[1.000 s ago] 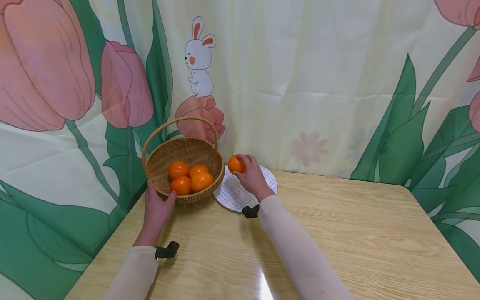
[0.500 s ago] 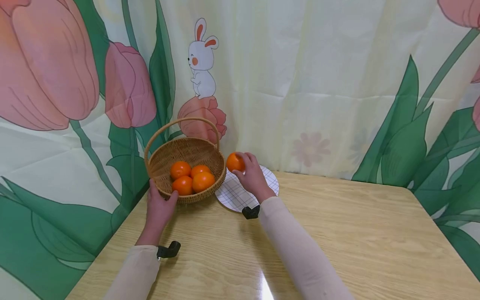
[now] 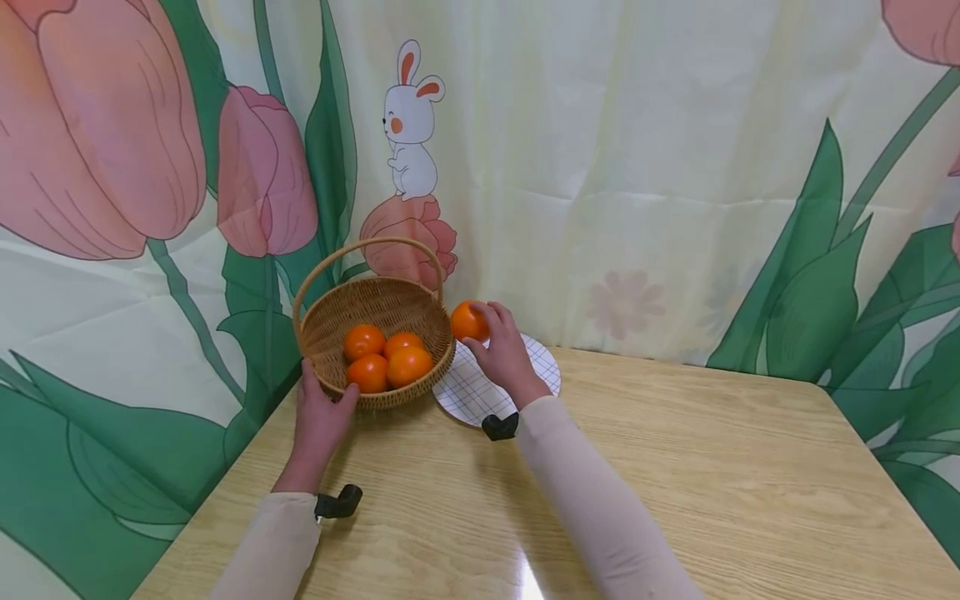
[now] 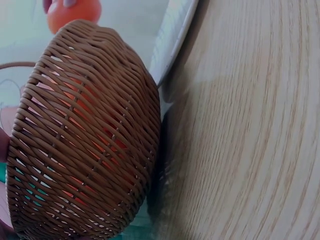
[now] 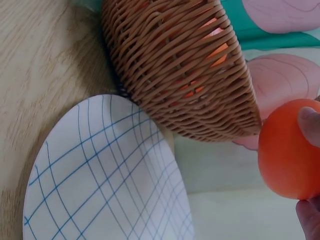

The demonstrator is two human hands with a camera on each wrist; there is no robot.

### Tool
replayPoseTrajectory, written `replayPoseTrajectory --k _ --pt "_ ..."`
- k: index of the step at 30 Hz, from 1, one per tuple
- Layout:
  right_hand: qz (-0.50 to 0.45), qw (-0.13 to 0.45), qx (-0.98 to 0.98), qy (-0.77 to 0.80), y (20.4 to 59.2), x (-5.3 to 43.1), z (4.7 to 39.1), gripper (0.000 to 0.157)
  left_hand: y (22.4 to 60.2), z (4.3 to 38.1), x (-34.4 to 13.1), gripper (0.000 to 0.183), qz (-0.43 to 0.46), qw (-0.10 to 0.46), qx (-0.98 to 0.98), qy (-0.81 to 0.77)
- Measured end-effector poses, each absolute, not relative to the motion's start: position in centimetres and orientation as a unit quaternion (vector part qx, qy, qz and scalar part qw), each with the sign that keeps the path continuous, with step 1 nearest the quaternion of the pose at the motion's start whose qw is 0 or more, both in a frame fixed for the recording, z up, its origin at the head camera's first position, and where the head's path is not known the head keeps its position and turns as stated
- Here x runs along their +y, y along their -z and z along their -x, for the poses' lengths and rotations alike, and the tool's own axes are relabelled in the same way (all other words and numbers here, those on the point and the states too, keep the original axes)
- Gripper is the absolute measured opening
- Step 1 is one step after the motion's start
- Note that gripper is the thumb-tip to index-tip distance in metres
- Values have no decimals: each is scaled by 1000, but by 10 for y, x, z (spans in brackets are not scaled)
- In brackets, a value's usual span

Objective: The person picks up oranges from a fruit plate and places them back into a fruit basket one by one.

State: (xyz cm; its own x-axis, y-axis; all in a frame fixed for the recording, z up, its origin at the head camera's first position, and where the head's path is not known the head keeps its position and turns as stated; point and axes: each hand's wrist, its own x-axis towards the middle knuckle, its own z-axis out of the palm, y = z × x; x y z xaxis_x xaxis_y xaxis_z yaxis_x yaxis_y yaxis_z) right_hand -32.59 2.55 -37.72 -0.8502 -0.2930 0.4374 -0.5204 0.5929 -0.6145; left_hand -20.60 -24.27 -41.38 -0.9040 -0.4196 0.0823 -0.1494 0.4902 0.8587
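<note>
A wicker basket [image 3: 378, 296] with a tall hoop handle stands at the table's left, its opening tilted toward me, with several oranges [image 3: 408, 367] lying inside. My left hand [image 3: 322, 417] grips the near left of its rim, thumb over the edge. Between the thumb and fingers of my right hand [image 3: 504, 350] is another orange [image 3: 467, 321], raised beside the basket's right rim. In the right wrist view the held orange [image 5: 287, 150] overlaps the rim's end. Below it lies a round white plate [image 3: 468, 392] with blue checked lines, partly hidden by the right hand.
The wooden table [image 3: 675, 467] stretches out to the right and front. A curtain [image 3: 570, 192] printed with tulips and a rabbit hangs right behind the plate and basket. Black wrist mounts [image 3: 339, 502] jut out from both sleeves.
My right hand has carried the orange slightly up and left, closer to the basket's rim. The left hand keeps its hold on the basket; the head view has shifted a little.
</note>
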Motion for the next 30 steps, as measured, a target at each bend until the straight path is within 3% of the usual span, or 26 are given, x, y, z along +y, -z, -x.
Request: replayPoseTrajectory --k 30 --pt "-276 173 -860 -393 373 -1 323 57 412 207 -242 97 -169 151 -851 473"
